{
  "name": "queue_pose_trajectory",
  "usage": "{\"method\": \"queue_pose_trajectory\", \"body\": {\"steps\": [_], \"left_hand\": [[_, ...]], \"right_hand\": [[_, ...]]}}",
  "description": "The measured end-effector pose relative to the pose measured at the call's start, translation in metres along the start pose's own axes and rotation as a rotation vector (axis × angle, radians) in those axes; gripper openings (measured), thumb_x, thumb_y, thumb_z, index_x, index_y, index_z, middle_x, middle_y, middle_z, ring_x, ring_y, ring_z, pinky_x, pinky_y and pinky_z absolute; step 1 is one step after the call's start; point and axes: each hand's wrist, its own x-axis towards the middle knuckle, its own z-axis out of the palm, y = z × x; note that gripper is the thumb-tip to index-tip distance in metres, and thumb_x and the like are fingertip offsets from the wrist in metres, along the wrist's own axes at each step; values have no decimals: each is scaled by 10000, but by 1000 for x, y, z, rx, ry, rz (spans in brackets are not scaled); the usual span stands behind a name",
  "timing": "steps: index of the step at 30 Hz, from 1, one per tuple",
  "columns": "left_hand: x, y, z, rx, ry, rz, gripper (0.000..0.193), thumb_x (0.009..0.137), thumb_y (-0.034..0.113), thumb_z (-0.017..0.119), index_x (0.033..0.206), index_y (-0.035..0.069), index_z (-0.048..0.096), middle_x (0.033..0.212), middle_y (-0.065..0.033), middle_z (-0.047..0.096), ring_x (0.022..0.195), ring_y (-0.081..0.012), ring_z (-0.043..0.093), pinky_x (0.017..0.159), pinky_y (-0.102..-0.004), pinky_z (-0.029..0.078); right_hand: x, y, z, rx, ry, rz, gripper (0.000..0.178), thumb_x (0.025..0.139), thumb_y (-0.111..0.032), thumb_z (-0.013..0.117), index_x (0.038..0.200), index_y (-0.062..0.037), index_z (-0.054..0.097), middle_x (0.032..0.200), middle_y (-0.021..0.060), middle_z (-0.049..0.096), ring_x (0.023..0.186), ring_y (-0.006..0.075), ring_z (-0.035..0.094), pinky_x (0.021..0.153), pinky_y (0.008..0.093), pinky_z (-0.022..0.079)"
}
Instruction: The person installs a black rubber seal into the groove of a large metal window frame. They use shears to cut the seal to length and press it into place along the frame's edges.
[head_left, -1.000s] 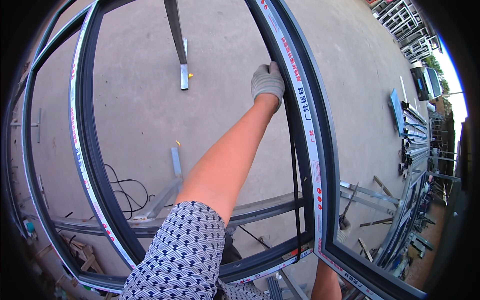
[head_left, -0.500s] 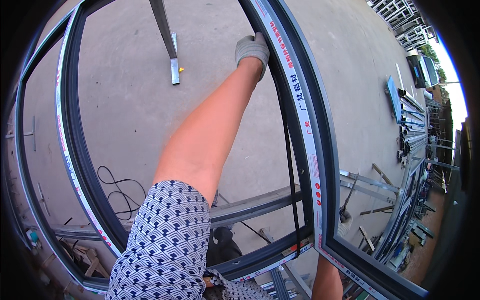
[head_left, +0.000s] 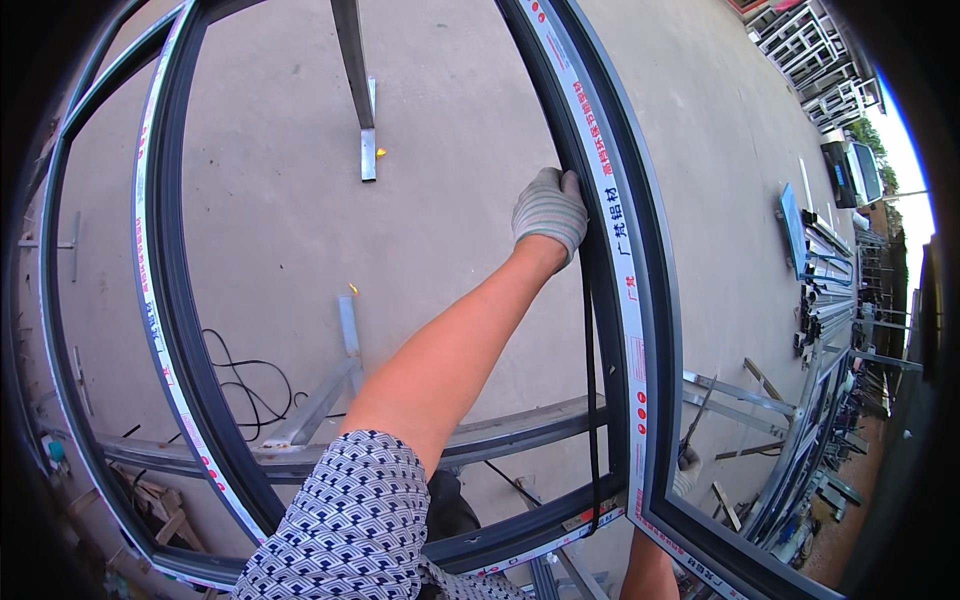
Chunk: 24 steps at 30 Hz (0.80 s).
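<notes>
A large dark aluminium window frame, with white printed protective film along its bars, lies across the view. My left hand, in a striped pale knit glove, is closed at the inner edge of its right-hand bar. From under those fingers a thin black rubber strip hangs loose down to the near corner, its upper part hidden by the hand. Beyond that corner, my right hand, also gloved and partly hidden by the frame, is closed around a slim dark pointed tool whose exact kind is unclear.
Metal supports run below the frame. A black cable lies coiled on the concrete floor at the left. Metal profiles and a blue panel lie at the right, with stacked frames and a vehicle farther off.
My left hand has slid nearer to me along the inner edge of the right-hand bar. The view has shifted slightly. My right hand keeps hold of the slim tool beyond the corner.
</notes>
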Motion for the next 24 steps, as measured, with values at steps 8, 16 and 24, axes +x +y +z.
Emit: {"method": "queue_pose_trajectory", "body": {"steps": [8, 16, 24], "left_hand": [[-7, 13, -6, -39, 10, -138, 418, 1029, 384, 411, 1067, 22, 617, 995, -246, 697, 981, -438, 652, 861, -507, 511], [-20, 11, 5, 10, 11, -110, 439, 1018, 390, 433, 1028, 5, 646, 1006, -256, 683, 973, -431, 645, 860, -485, 497], [-33, 1, 10, -203, 33, -124, 410, 1018, 351, 456, 1083, -6, 647, 995, -262, 690, 955, -422, 661, 851, -473, 508]], "right_hand": [[-9, -12, 7, 44, -25, -32, 291, 865, -113, 780, 1059, -34, 578, 858, 40, 644, 738, 128, 607, 665, 287, 529], [25, 34, -2, -10, -3, -74, 346, 837, -148, 816, 1057, -27, 578, 848, 56, 658, 712, 117, 611, 650, 280, 527], [23, 29, 5, 51, 1, -63, 403, 819, -147, 828, 1089, -33, 553, 845, 80, 679, 736, 146, 650, 664, 299, 548]]}}
